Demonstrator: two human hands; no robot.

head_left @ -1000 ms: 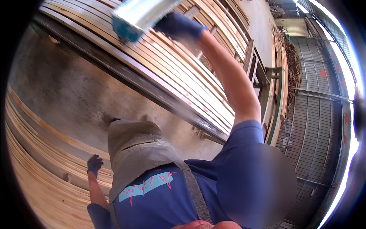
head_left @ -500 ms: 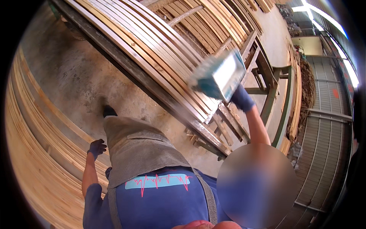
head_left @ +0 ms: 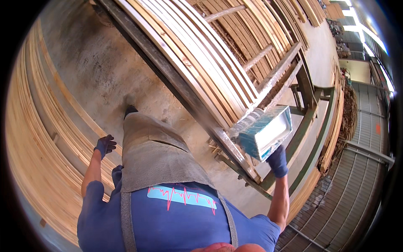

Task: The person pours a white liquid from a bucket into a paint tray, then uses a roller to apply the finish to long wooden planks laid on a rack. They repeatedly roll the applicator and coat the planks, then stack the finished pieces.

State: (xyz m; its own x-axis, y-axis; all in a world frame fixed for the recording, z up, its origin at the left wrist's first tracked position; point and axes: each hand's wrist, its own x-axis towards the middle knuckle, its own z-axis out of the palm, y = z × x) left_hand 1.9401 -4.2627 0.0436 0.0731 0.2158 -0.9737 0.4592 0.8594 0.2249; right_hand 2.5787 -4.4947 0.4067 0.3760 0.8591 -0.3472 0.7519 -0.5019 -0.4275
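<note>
My right hand [head_left: 277, 161], in a dark blue glove, grips a glue roller [head_left: 268, 131] by its near end. The roller has a teal, box-shaped hopper with white inside, and its blurred roller side faces left. It is at the near right end of a row of long wooden boards [head_left: 197, 69], over the frame's end bars; whether it touches them I cannot tell. Several boards have a whitish, wet-looking top. My left hand [head_left: 105, 145], gloved too, hangs at my left side with fingers apart and nothing in it, near stacked timber.
The boards rest on a dark metal frame [head_left: 168, 80], whose edge runs diagonally before me. Long pale planks [head_left: 46, 168] are stacked at my left. Green metal rails [head_left: 308, 155] stand at the right, with more timber behind. My foot is on the concrete floor [head_left: 105, 84].
My right hand has brought the glue roller nearer to me and rightward, from above the boards to their end. The view has shifted a little; my left hand still hangs at my side.
</note>
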